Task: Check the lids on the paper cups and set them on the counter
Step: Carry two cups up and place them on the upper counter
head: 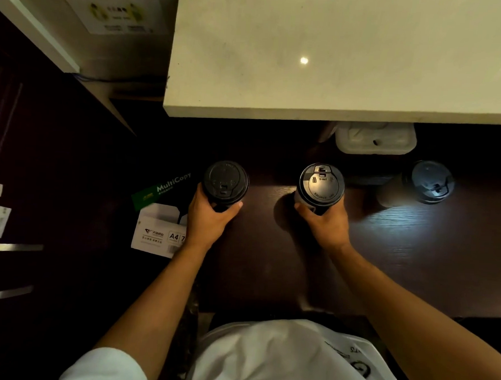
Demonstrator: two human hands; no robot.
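Note:
Two paper cups with black plastic lids are in my hands, seen from above. My left hand (pixel 208 216) grips the left cup (pixel 225 182) around its side, near the left end of the dark wooden surface (pixel 399 255). My right hand (pixel 327 224) wraps the right cup (pixel 321 184), whose lid catches the light. A third lidded cup (pixel 428 181) stands by itself to the right on the dark wood. The pale stone counter (pixel 337 63) lies higher up, beyond the cups.
A white plastic container (pixel 375 138) sits under the counter's edge behind the cups. A box of A4 copy paper (pixel 161 214) lies lower at the left, beside dark cabinet fronts with metal handles (pixel 15 247). A printed notice (pixel 116 14) hangs at the top left.

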